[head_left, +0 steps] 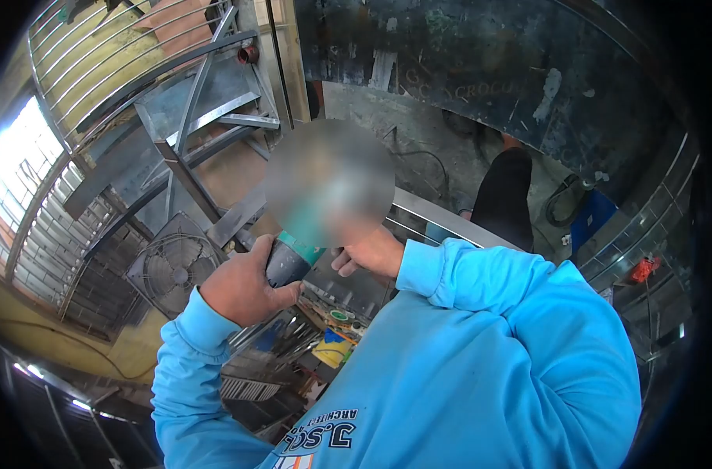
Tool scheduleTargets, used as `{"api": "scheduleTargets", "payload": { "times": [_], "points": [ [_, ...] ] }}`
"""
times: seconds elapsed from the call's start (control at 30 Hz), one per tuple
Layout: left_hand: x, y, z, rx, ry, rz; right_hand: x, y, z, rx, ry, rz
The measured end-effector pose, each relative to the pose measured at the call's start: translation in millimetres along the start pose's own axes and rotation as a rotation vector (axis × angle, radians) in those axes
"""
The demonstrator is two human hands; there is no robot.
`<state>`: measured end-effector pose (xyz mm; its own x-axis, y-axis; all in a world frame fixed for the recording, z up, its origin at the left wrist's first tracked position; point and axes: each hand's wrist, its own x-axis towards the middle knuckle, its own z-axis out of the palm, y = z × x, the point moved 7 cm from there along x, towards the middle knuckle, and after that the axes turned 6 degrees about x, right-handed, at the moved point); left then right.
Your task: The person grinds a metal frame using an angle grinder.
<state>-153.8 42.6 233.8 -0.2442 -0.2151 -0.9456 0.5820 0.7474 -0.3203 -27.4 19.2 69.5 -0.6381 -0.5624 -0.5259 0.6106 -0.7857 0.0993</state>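
Note:
My left hand (249, 284) is wrapped round the dark rear end of a green and dark grey power tool (297, 252). A round blurred patch hides the tool's front end, so its exact kind does not show. My right hand (371, 252) is beside the tool's green body, with its fingers curled inward. Blur covers part of that hand, and what it grips, if anything, cannot be made out. A metal bar (426, 209) runs beyond my right hand, and another flat metal piece (240, 214) lies just past my left.
Metal frames (195, 125) and a curved rack of bars (129, 55) stand at the upper left. A caged fan (176, 270) sits left of my left hand. A dark panel (481, 70) spans the top. A black trouser leg (503, 195) and cables (561, 199) are at right.

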Motion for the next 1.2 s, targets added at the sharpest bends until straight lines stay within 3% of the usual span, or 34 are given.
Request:
{"api": "scheduleTargets", "payload": {
  "times": [0.3,0.4,0.57,0.87,1.07,1.2],
  "points": [
    [16,6,-35,-0.156,-0.095,-0.030,3,-43,-12,-0.278,-0.060,0.122],
    [33,8,-32,-0.092,-0.108,-0.010,5,-55,-25,-0.229,-0.085,0.084],
    [55,11,-34,-0.127,-0.152,0.001,14,-56,-43,-0.253,-0.030,0.201],
    [8,1,-23,-0.180,-0.070,0.003,-2,-40,-9,-0.334,-0.110,0.140],
    [-46,-25,29,-0.280,-0.013,-0.151,-6,-1,34,-0.363,-0.267,0.238],
    [-81,-30,83,-0.403,0.148,-0.204,-13,12,50,-0.550,-0.233,0.189]
  ]
}}
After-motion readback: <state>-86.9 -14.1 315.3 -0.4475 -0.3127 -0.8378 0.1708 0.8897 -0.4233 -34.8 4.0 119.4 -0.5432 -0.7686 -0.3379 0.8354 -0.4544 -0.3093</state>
